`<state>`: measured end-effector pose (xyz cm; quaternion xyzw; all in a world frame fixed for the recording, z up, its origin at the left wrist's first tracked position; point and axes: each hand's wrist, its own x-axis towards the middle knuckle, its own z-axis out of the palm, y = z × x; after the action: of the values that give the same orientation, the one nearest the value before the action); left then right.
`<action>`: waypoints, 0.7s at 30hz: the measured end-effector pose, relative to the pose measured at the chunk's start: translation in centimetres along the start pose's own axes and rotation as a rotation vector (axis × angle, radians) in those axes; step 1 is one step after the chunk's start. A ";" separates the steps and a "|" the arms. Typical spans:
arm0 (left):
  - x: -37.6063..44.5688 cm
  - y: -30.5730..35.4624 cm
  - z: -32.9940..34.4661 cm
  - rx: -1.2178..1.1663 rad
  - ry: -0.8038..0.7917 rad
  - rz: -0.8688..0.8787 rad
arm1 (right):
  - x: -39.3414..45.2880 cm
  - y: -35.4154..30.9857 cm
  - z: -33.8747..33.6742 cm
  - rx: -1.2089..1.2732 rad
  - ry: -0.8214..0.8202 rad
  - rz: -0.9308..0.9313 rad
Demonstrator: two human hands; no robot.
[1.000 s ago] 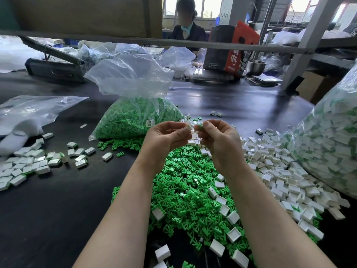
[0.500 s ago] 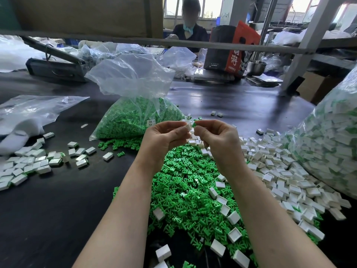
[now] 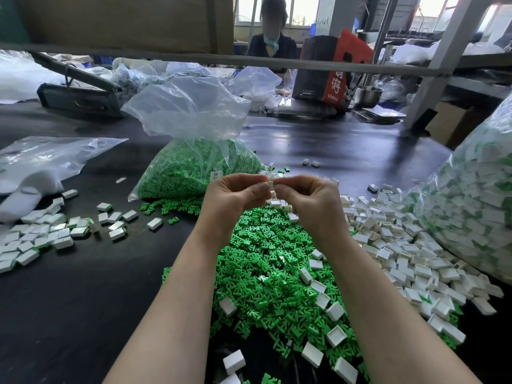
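Clip pile lies before the clip bag; shells right (another shell cluster left).

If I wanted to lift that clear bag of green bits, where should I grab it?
Probably the loose empty top of the bag, taken from above: it stands crumpled and open over the full bottom, so it should gather shut easily. The bulging base looks too wide to grip.

Stretched both bare forearms forward, converging toward the middle. Held left hand and right hand raised, fingers curled, fingertips pinched and meeting, wrists bent slightly inward.
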<state>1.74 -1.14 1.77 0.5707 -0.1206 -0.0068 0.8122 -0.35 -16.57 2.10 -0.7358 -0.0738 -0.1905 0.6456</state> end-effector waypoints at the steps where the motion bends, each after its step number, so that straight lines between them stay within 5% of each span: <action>1: 0.0 0.0 -0.1 0.011 -0.009 0.007 | 0.0 0.0 0.0 0.015 -0.009 0.010; 7: -0.1 0.2 -0.3 0.174 -0.026 0.086 | 0.0 0.4 -0.9 0.062 -0.131 0.185; 17: -0.2 -0.2 -0.7 0.542 -0.270 -0.060 | 0.0 -0.1 -1.2 -0.004 -0.209 0.135; 21: -0.5 -0.1 0.1 0.517 -0.288 -0.050 | 0.1 0.0 -1.2 -0.016 -0.282 0.177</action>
<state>1.28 -1.15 1.63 0.7545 -0.2185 -0.0767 0.6141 -0.52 -17.73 2.25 -0.7639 -0.0971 -0.0280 0.6373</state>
